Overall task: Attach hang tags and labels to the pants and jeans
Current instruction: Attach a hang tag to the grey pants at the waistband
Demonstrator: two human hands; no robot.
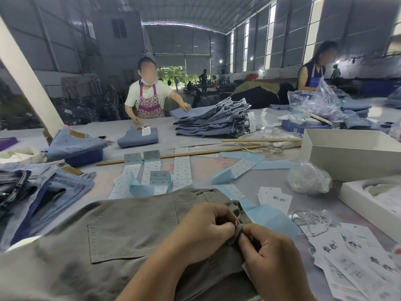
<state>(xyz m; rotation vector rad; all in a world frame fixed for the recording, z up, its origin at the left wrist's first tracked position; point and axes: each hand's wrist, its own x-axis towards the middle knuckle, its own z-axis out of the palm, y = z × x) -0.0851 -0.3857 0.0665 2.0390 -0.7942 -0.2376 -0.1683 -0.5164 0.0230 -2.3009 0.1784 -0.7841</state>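
Note:
Olive-grey pants (121, 231) lie flat in front of me, back pocket up. My left hand (204, 229) and my right hand (267, 253) meet at the waistband's right edge, both pinching a belt loop (236, 232) between their fingertips. White hang tags (355, 257) with black characters are spread to the right of my hands, another small stack (274, 199) lies above them. A loose white string (310, 220) is coiled between the two. Sticker label strips (182, 168) on blue backing paper lie beyond the pants.
Folded jeans are piled at left (50, 187) and far across the table (212, 120). White boxes (351, 153) and a plastic bag (308, 179) stand at right. Wooden sticks (184, 154) cross the middle. Two people work at the table's far side (147, 96).

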